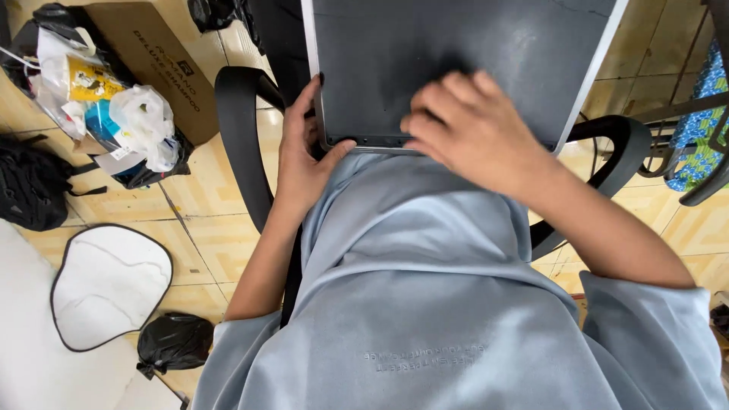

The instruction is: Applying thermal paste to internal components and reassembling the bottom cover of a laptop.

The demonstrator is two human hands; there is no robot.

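Two hands on dark laptop (456,53), left hand (304,156) gripping its edge, right hand (467,125) flat, possibly blurred, cardboard box (156,64) nearby

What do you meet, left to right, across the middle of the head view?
Black backpack → plastic bags → left hand → right hand → blue cloth.

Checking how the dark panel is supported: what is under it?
Under the dark panel near edge lie the grey shirt and lap; the left hand grips its corner, the right hand rests on top. Farther underneath is covered.
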